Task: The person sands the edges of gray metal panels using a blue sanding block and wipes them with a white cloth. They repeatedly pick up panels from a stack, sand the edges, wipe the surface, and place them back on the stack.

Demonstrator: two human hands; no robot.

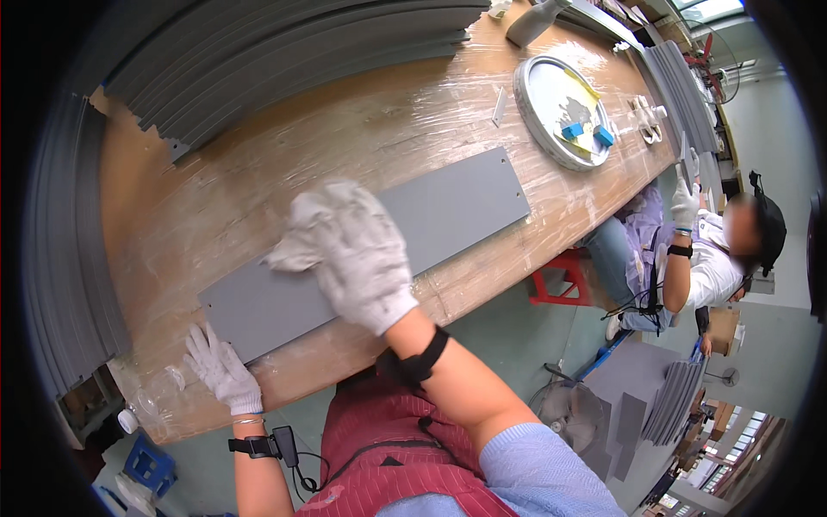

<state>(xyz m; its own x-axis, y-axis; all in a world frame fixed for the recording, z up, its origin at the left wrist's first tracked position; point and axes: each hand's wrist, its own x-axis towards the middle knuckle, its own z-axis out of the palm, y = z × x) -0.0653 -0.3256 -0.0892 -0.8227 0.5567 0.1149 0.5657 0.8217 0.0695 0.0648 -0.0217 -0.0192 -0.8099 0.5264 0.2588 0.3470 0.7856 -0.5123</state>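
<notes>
A long flat grey panel (457, 200) with small holes at its ends lies slantwise on the plastic-covered table. My right hand (362, 267), in a white work glove, presses a crumpled whitish cloth (297, 246) onto the middle of the panel; the glove is slightly blurred and its fingers bend over the cloth. My left hand (215, 366), gloved too, rests at the panel's near left corner with its fingers stretched out and apart, gripping nothing.
Stacked grey panels (284, 65) fill the far side, with another stack (65, 241) at the left. A round white lid (538, 112) holds blue blocks and grey paste. A grey bottle (536, 21) stands beyond. At the right, a seated co-worker (706, 258) holds a panel.
</notes>
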